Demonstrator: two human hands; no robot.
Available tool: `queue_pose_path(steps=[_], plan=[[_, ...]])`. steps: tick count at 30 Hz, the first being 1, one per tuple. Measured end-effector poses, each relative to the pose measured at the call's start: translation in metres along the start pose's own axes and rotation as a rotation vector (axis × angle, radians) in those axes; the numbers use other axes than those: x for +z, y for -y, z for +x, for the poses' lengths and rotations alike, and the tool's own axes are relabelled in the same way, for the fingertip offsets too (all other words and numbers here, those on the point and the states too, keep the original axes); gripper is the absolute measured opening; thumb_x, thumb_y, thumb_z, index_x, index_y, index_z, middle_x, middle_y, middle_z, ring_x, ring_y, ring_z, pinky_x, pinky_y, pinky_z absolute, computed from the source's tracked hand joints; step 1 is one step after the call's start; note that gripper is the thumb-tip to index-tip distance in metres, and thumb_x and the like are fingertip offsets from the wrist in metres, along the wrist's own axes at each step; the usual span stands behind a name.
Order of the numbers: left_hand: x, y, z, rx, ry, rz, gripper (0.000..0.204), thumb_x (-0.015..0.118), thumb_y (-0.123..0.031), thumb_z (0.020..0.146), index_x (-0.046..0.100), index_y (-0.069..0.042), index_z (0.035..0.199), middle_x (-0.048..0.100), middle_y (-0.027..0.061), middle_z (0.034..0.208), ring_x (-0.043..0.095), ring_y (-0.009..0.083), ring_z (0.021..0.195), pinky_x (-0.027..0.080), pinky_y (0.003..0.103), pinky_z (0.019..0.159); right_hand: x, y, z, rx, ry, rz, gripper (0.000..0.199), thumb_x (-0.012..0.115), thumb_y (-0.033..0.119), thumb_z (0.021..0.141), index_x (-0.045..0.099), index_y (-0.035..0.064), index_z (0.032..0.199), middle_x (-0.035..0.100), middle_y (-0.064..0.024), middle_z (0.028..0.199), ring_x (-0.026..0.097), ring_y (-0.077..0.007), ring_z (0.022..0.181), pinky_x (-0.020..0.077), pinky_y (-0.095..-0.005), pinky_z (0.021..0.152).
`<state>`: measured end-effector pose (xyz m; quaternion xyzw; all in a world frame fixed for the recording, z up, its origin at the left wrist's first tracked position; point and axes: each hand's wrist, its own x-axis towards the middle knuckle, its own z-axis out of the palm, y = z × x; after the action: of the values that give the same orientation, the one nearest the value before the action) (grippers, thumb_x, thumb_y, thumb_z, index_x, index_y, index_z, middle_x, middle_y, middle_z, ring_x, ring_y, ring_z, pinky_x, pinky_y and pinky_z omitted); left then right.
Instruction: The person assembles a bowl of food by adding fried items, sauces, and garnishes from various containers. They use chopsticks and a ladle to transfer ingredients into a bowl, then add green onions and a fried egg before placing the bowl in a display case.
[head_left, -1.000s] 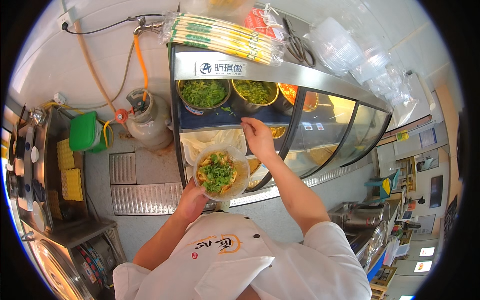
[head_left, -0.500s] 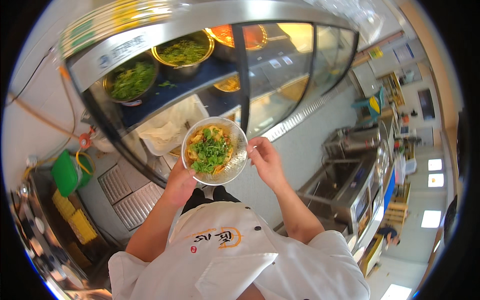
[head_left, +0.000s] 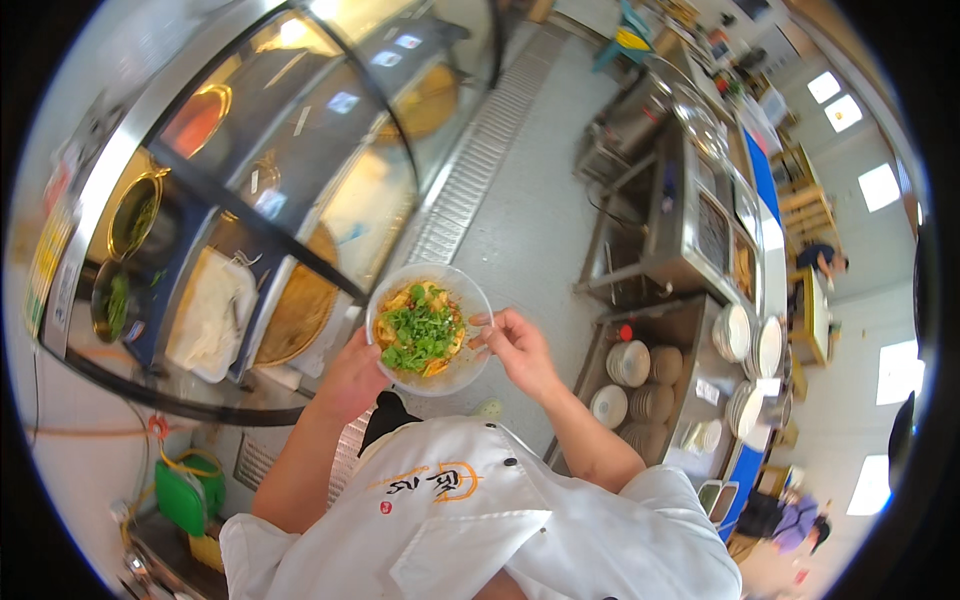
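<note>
A clear plastic bowl (head_left: 456, 376) is in front of my chest, held level between both hands. Inside it, chopped green herbs (head_left: 418, 330) cover yellowish, sauced food with red bits. My left hand (head_left: 354, 376) grips the bowl's lower left side, its thumb near the rim. On the opposite side my right hand (head_left: 520, 354) pinches the rim between thumb and fingers; some fingers show through the clear wall.
To the left stands a glass-fronted display case (head_left: 330, 265) with pots and trays. A steel counter (head_left: 672, 345) on the right carries stacked plates (head_left: 733, 333). A floor grate (head_left: 470, 175) runs beside the case. People are farther off at right.
My body has turned to the right, so the display case has shifted left and the plate-laden counter has come into view. The bowl stays in both hands.
</note>
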<state>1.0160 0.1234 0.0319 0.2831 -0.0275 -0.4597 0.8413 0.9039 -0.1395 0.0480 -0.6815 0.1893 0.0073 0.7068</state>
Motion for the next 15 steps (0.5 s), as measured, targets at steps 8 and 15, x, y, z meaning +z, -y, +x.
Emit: queue_pose_path(steps=[8, 15], plan=[[0.093, 0.181, 0.074, -0.286, 0.129, 0.112, 0.067, 0.059, -0.041, 0.099, 0.043, -0.006, 0.153, 0.049, 0.0120, 0.155, 0.045, 0.0305, 0.142, 0.033, 0.051, 0.120, -0.175, -0.037, -0.129, -0.129, -0.416, -0.209, 0.022, 0.062, 0.022, 0.099, 0.057, 0.0013, 0.095, 0.061, -0.0125, 0.084, 0.059, -0.0232, 0.078, 0.0494, -0.0377, 0.073], [0.192, 0.257, 0.156, -0.615, 0.380, 0.266, 0.075, 0.064, -0.038, 0.092, 0.040, -0.008, 0.156, 0.047, 0.0110, 0.156, 0.043, 0.0300, 0.144, 0.032, 0.050, 0.121, -0.249, -0.051, -0.226, -0.120, -0.813, -0.038, 0.022, 0.064, 0.023, 0.099, 0.059, 0.0017, 0.095, 0.060, -0.0102, 0.086, 0.058, -0.0207, 0.077, 0.0498, -0.0364, 0.072]])
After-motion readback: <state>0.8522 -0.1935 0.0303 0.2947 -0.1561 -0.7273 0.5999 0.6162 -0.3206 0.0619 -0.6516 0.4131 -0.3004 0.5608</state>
